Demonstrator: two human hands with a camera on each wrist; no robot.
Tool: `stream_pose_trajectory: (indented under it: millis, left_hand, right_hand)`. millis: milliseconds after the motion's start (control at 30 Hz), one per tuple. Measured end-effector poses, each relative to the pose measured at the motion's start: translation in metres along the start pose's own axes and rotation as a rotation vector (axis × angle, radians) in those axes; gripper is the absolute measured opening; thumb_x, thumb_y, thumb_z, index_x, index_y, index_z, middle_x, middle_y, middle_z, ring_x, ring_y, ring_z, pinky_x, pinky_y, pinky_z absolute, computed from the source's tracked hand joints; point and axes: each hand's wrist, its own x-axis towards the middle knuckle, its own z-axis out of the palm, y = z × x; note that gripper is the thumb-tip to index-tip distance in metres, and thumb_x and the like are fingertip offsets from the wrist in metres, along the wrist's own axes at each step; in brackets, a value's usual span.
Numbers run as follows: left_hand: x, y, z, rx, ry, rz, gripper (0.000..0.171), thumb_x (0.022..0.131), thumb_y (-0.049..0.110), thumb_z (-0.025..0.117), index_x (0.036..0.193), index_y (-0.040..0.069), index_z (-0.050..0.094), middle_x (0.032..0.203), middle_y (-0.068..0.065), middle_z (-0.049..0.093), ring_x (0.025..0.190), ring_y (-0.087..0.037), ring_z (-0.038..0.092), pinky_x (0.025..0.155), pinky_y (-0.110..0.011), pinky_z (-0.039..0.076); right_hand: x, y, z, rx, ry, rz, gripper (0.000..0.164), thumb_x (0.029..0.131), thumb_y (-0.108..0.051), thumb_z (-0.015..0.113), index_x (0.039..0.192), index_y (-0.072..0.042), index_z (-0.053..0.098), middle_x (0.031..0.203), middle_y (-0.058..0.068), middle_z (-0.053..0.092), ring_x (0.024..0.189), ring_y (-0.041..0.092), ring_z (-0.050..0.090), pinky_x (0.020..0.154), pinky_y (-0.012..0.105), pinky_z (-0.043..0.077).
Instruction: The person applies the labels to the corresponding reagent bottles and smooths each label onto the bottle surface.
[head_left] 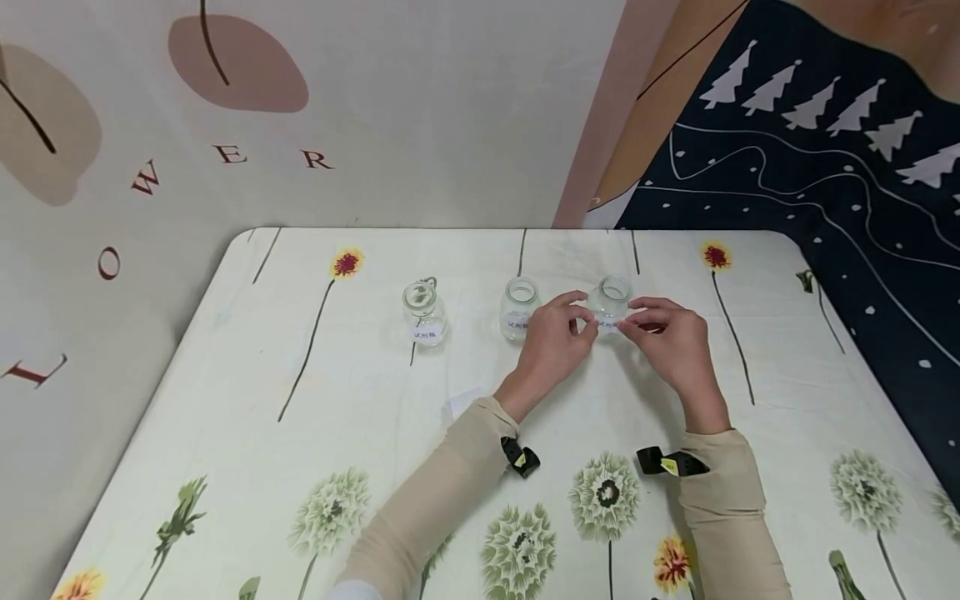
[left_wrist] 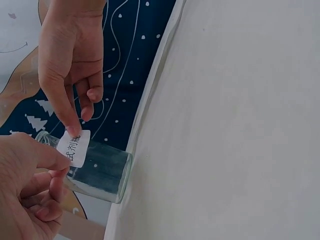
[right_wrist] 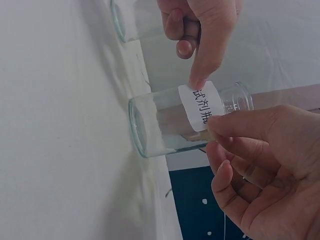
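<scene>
A clear glass bottle (head_left: 611, 302) with an open neck stands upright on the table between my two hands. A white label (right_wrist: 199, 106) with handwritten characters lies against its near side. My left hand (head_left: 555, 337) holds one end of this label between thumb and fingers, at the bottle's left. At the other end, my right hand (head_left: 675, 346) holds the label's edge, with the thumb in front and the other fingers curled. Just left of my left hand stands a second labelled glass bottle (head_left: 521, 300), partly covered by that hand.
A third labelled glass bottle (head_left: 425, 312), its neck closed by a glass stopper, stands further left. Near my left forearm lies a pale slip of paper (head_left: 463, 402), partly hidden by the sleeve. The table (head_left: 225, 333) has a flower-print cloth; patterned hangings rise behind it.
</scene>
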Motion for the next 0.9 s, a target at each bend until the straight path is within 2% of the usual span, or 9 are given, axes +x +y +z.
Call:
stream_pose_trajectory:
  millis: [200, 433, 633, 900]
  left_hand:
    - [-0.0004, 0.0015, 0.0001, -0.005, 0.027, 0.021, 0.009, 0.092, 0.005, 0.073, 0.088, 0.003, 0.081, 0.125, -0.013, 0.073, 0.063, -0.005, 0.057, 0.066, -0.016, 0.044]
    - [-0.0001, 0.0010, 0.0007, -0.023, 0.020, 0.005, 0.009, 0.093, 0.005, 0.073, 0.088, 0.003, 0.080, 0.126, -0.014, 0.072, 0.063, -0.004, 0.057, 0.063, -0.014, 0.042]
    - [0.0002, 0.0004, 0.0016, -0.040, 0.028, -0.002, 0.010, 0.093, 0.005, 0.073, 0.087, 0.003, 0.081, 0.124, -0.015, 0.073, 0.069, -0.008, 0.063, 0.063, -0.014, 0.042]
    - [-0.0001, 0.0000, 0.0019, -0.055, 0.042, -0.009, 0.009, 0.092, 0.005, 0.074, 0.086, 0.002, 0.080, 0.119, -0.014, 0.075, 0.077, -0.016, 0.070, 0.062, -0.016, 0.042]
  right_hand:
    - [0.0008, 0.0014, 0.0001, -0.003, 0.013, 0.027, 0.014, 0.090, -0.006, 0.079, 0.091, 0.007, 0.080, 0.119, 0.017, 0.074, 0.079, 0.019, 0.064, 0.058, 0.013, 0.043]
    - [0.0018, 0.0029, 0.0009, 0.020, 0.022, 0.045, 0.014, 0.089, -0.007, 0.081, 0.091, 0.006, 0.080, 0.118, 0.016, 0.075, 0.075, 0.008, 0.060, 0.058, 0.014, 0.043]
    - [0.0020, 0.0036, 0.0018, 0.047, 0.034, 0.060, 0.014, 0.088, -0.007, 0.082, 0.092, 0.006, 0.080, 0.117, 0.016, 0.075, 0.075, -0.004, 0.059, 0.059, 0.012, 0.044]
    - [0.0015, 0.0043, 0.0022, 0.128, 0.041, 0.114, 0.015, 0.088, -0.010, 0.082, 0.092, 0.004, 0.080, 0.113, 0.016, 0.076, 0.080, 0.000, 0.062, 0.064, 0.013, 0.047]
